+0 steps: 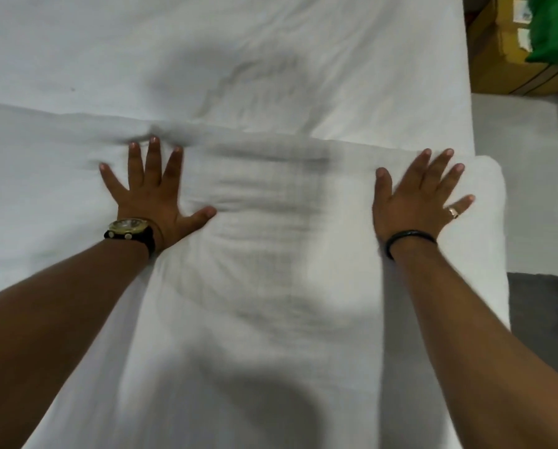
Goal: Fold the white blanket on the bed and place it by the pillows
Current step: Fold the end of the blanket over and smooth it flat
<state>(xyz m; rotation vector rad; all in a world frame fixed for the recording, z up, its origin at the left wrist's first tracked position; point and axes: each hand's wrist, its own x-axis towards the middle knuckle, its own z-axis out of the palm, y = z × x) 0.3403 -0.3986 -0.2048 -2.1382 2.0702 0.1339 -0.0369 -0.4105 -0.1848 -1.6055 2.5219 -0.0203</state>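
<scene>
**The bed and what lies on it**

My bed (271,43) is covered in a plain white sheet, creased a little near the middle; the white blanket (271,238) lies directly on it, spread across the near part, its far edge a soft ridge running left to right; at the right the blanket's rounded corner reaches just past the mattress edge; my shadow falls across both.

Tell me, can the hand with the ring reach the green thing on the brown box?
Probably not from here. The right hand lies flat, fingers spread, on the folded white blanket, and the green fabric thing sits on the brown cardboard box beyond the bed's far edge, well past those fingertips.
</scene>
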